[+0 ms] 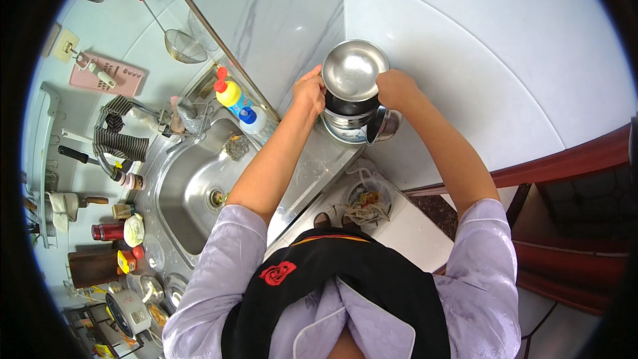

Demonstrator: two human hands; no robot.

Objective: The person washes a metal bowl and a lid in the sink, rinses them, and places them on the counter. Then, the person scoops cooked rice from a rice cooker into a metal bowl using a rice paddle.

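Note:
At the upper middle of the head view, my left hand (310, 90) and my right hand (397, 90) grip opposite sides of a shiny round stainless steel bowl (355, 71). The bowl is over a stack of metal cookware (349, 119) with a dark interior. Whether the bowl rests on the stack cannot be told. Beside it, a tilted metal vessel (388, 123) leans at the right, below my right hand. A round white and blue item bearing writing (345, 133) lies beneath the stack, at the counter corner. My fingertips are partly hidden by the bowl's rim.
A steel sink (192, 199) with a scouring pad (237, 146) is left of my left arm. A yellow bottle (229, 93) and a blue-capped bottle (253, 118) stand along the wall. Below the counter's end, a bagged waste bin (371, 199) sits on the floor near my feet.

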